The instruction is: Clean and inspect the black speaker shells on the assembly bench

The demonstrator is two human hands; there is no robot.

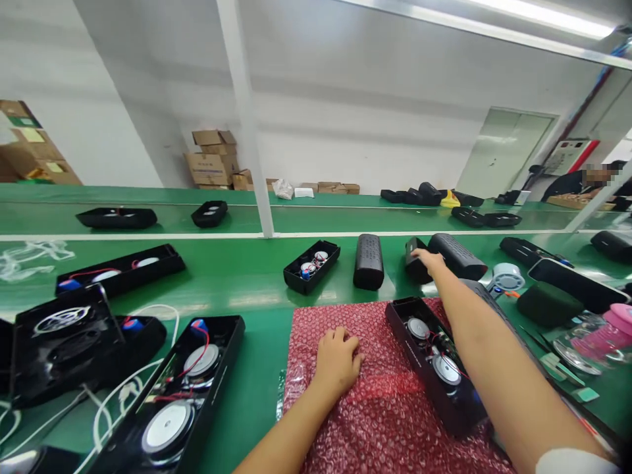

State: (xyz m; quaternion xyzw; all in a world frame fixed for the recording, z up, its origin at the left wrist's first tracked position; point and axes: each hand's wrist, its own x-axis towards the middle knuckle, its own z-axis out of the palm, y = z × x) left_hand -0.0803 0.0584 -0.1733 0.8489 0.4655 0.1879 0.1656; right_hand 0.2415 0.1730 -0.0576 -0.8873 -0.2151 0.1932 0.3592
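Observation:
My left hand [338, 359] rests on a sheet of red bubble wrap [316, 428], its fingers spread and a little bent, holding nothing. Stretched far forward, my right hand [430, 260] grips the top of a small black speaker case [417, 270] on the green bench. Right beside that case lies a larger black speaker cover [457, 255] with a patterned top. Partly behind my right forearm, an open black speaker housing [409, 329] lies on the bubble wrap, with two round white-backed drivers and red wires inside.
Another open housing [227, 355] lies left, near white cables [106, 415]. Farther up the bench are an open housing [312, 266] and an upright dark cover [368, 262]. A small fan [507, 278] and a pink-lidded jar [597, 339] stand right. A person [573, 184] sits beyond.

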